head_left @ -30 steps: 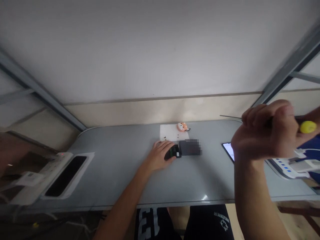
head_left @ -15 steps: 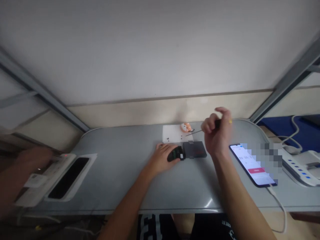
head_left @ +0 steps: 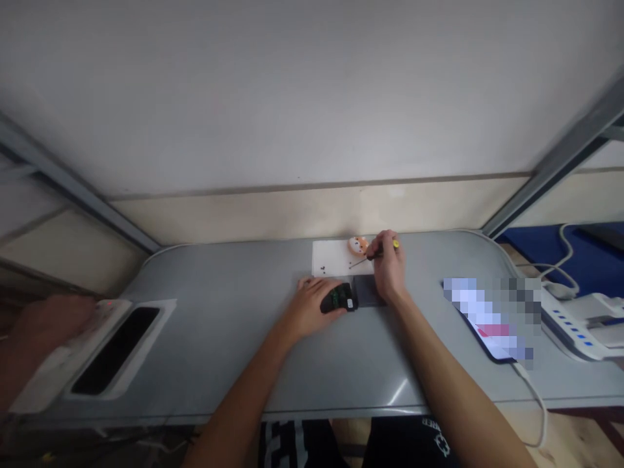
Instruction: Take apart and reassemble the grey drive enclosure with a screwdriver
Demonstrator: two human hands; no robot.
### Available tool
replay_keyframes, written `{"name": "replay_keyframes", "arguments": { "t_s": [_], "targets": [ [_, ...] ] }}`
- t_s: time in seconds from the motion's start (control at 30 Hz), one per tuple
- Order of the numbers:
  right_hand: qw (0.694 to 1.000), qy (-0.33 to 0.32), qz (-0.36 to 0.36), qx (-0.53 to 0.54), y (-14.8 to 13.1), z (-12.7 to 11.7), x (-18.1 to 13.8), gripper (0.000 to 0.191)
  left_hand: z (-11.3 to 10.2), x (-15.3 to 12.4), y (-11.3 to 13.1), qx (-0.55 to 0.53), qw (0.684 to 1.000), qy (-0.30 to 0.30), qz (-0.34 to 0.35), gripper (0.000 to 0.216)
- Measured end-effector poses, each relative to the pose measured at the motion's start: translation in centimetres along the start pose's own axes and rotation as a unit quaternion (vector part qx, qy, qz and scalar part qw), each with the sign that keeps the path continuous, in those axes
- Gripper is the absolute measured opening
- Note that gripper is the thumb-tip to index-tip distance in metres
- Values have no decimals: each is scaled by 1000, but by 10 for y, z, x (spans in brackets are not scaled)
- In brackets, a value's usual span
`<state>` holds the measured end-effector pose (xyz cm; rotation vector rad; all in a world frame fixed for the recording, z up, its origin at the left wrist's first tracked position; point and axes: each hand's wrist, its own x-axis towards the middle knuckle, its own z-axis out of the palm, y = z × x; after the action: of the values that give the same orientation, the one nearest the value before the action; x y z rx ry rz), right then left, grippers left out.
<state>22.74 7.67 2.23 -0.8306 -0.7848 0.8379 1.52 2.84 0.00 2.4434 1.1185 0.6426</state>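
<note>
My left hand (head_left: 307,309) is wrapped round a small black device (head_left: 336,299) with green circuitry showing, resting on the grey table (head_left: 219,325). Against its right end lies a flat dark block (head_left: 365,290), partly covered by my right wrist. My right hand (head_left: 390,266) grips a screwdriver (head_left: 359,262) with a yellow-ended handle. Its thin shaft slants down left, the tip at or just over tiny dark screws on a white sheet of paper (head_left: 329,252). More screws (head_left: 322,268) lie on the sheet's left part. An orange and white animal-faced trinket (head_left: 358,246) sits on the paper's far right.
To the right, a lit phone (head_left: 487,328) is plugged into a white cable (head_left: 539,396), near a white power strip (head_left: 570,328). At the left, a dark-screened phone (head_left: 117,351) lies beside another white strip (head_left: 43,383), where another person's hand (head_left: 58,318) reaches in.
My right hand has moved left and down with the screwdriver, bringing its tip to the screws on the paper. My left hand keeps its hold on the device. The view has shifted slightly.
</note>
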Motion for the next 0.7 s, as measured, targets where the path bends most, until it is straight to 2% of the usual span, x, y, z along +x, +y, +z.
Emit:
{"name": "replay_keyframes", "arguments": {
  "t_s": [0.1,0.27,0.53,0.7],
  "targets": [
    [1000,1,12,17,-1,1,0,45,-1,0,1,3,1000,-3,3,52],
    [991,2,56,119,-12,4,-2,42,-2,0,3,1,1000,16,7,46],
    [950,-30,183,253,-36,11,-12,32,1,0,2,-7,988,153,-26,17],
    [937,-55,215,270,-34,16,-19,28,4,2,-2,-1,980,197,-14,5]
  ]
}}
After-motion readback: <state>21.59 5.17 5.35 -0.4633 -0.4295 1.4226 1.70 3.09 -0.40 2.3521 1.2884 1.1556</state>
